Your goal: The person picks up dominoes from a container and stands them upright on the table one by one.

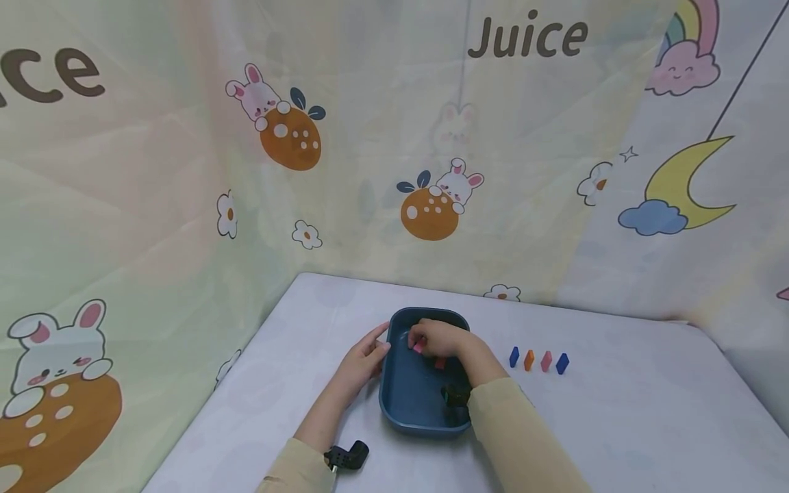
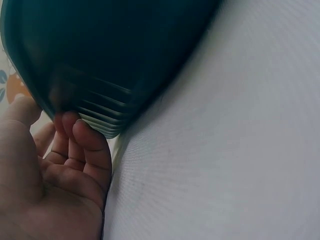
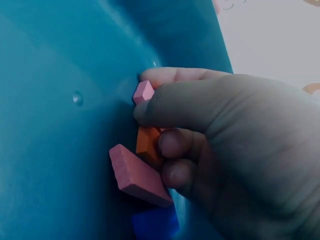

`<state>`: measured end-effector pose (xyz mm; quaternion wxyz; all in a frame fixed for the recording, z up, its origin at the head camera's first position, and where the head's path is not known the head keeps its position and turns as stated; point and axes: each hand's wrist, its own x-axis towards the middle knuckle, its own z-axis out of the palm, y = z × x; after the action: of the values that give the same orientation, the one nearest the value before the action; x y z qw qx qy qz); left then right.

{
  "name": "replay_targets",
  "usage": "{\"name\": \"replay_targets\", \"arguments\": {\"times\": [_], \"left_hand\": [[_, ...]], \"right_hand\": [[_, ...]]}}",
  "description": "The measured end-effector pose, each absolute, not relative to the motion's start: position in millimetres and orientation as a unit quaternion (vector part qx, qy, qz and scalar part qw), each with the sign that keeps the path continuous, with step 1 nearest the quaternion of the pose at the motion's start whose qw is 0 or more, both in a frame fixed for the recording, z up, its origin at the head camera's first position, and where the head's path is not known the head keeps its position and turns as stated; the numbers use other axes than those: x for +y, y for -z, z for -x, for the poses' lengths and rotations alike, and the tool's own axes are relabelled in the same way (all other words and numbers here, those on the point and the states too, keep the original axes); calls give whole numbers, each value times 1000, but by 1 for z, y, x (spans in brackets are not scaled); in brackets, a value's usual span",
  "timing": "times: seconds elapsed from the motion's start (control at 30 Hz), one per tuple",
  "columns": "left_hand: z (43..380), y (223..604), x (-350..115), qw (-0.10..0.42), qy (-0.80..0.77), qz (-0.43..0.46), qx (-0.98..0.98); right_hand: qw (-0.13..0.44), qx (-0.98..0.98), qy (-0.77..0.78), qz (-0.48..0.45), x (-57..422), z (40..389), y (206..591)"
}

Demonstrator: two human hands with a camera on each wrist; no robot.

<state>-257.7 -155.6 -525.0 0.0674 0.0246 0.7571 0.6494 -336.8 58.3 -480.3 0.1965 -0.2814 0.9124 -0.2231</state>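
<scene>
right hand (image 3: 235, 150) — fingers pinch pink block (image 3: 143, 92) in blue tray (image 1: 409, 404) | left hand (image 1: 364, 359) — fingers straight, touching tray rim

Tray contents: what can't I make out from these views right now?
- Head view: the right hand covers most blocks in the tray; only bits of pink and red show, so no count.
- Right wrist view: the blue block is cut off by the bottom edge; the orange block is partly behind fingers.
- Left wrist view: the tray's inside is hidden by its own blurred wall beside the left hand.
</scene>
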Motion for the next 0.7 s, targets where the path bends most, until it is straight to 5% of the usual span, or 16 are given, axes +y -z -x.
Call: {"name": "replay_targets", "arguments": {"times": [0.7], "left_hand": [[258, 526, -157, 69, -656, -41, 750]], "right_hand": [[189, 902, 259, 288, 58, 340, 481]]}}
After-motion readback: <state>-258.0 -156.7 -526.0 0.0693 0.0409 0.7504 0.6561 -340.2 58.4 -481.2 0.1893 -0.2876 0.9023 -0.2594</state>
